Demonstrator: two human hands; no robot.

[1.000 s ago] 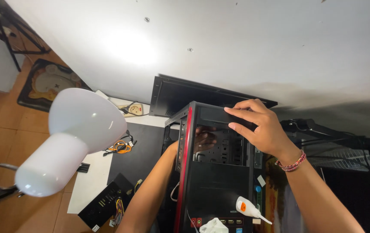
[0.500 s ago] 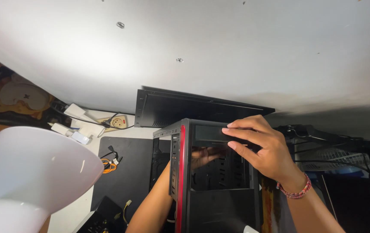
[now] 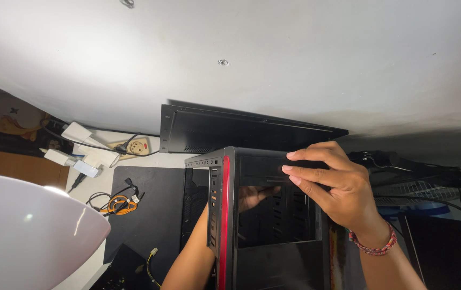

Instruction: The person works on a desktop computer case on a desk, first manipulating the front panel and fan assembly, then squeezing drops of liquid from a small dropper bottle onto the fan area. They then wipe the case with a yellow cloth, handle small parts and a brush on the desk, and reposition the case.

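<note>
Right hand grips computer case top; left hand reaches inside, grip unclear.

White lamp shade, orange cable coil, power strip.
</note>
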